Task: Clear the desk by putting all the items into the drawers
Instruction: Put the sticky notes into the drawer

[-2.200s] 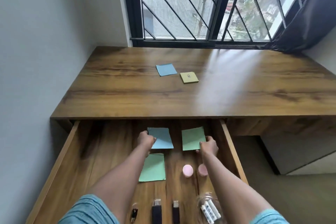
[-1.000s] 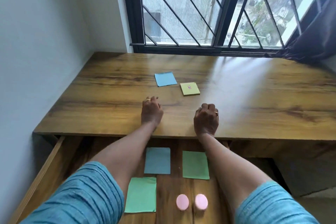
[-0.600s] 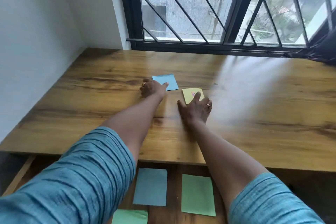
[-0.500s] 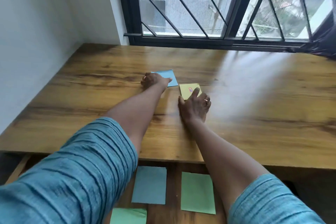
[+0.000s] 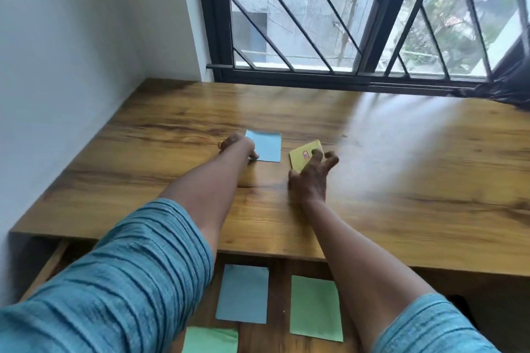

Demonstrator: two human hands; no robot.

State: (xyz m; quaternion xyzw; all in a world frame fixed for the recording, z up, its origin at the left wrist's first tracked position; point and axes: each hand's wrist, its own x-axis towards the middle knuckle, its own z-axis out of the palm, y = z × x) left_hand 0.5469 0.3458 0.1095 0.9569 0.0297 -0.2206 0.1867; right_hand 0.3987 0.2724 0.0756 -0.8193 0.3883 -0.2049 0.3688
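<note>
Sleeves come nearest: a ribbed teal left sleeve (image 5: 114, 281) fills the 7 o'clock corner, and a matching right sleeve (image 5: 430, 327) sits at 5 o'clock. Between the forearms, the drawer (image 5: 279, 295) stands open under the front edge of the surface (image 5: 401, 195). On its wooden floor a blue sheet (image 5: 242, 294) lies flat. A green sheet (image 5: 315, 308) lies just beside it at 3 o'clock, not touching. A second green sheet (image 5: 210, 339) lies at 7 o'clock from the blue one, cut off at the bottom of the view.

Farther out, both arms stretch over the surface toward 12 o'clock. The right hand (image 5: 312, 178) has its fingers spread and bent like a claw. Its index fingertip is on top of the yellow pad (image 5: 301, 157), its thumb is at the pad's near corner, and the other fingers stand clear at 3 o'clock. The pad bears a small red mark. Near it at 9 o'clock the blue note (image 5: 268, 146) lies flat on the surface. The left hand (image 5: 236, 146), with a ring (image 5: 222, 144) on one finger, covers the note's 9 o'clock edge with curled fingers. Whether it pinches the note or only rests on it cannot be told.

Beyond, at 12 o'clock, is a barred window (image 5: 315, 23), with a dark curtain (image 5: 513, 80) at 2 o'clock and a white wall (image 5: 71, 66) at 9 o'clock.
</note>
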